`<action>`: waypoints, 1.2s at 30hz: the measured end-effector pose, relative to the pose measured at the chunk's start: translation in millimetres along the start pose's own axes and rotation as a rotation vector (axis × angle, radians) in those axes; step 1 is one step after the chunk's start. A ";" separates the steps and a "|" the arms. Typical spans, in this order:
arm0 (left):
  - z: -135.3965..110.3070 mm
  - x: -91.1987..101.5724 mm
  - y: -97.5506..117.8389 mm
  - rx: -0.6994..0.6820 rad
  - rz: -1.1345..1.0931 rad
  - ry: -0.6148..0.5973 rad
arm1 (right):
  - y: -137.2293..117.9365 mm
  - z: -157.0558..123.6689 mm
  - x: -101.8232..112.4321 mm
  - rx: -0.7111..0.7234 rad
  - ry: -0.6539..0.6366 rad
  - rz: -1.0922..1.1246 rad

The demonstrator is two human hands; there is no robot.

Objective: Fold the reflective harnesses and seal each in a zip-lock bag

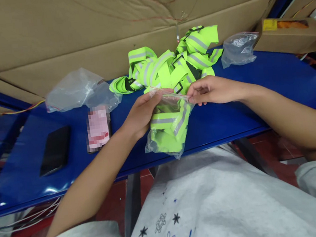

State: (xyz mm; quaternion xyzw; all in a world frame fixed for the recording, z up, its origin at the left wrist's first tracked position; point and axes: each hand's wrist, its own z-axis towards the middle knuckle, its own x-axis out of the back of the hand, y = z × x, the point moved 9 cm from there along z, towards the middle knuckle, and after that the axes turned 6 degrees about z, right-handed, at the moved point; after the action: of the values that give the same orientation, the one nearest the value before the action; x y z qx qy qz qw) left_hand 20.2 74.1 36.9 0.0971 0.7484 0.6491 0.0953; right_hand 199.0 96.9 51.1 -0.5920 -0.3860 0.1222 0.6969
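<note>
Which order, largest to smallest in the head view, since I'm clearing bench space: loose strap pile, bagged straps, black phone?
1. loose strap pile
2. bagged straps, though they are nearer the camera, so this rank is unsure
3. black phone

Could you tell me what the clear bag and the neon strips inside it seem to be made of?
The clear bag looks like thin glossy plastic film: it crinkles, shines and shows its contents. The neon yellow-green strips inside seem to be woven fabric, with matte grey bands, probably reflective tape.
</note>
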 end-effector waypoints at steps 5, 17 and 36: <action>0.8 1.7 2.0 -0.015 -0.011 0.014 | -0.7 1.1 1.6 0.018 0.034 -0.002; 1.5 3.8 1.3 -0.004 -0.015 0.036 | -5.0 1.7 2.1 0.057 0.063 -0.019; 0.2 1.6 2.8 -0.006 -0.013 0.026 | -5.4 3.1 -0.4 0.066 0.050 -0.027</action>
State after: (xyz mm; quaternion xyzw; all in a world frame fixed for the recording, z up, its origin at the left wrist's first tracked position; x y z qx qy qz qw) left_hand 18.8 75.1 39.6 0.0839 0.7482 0.6520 0.0900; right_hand 195.1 97.5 55.8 -0.5663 -0.3723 0.1106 0.7269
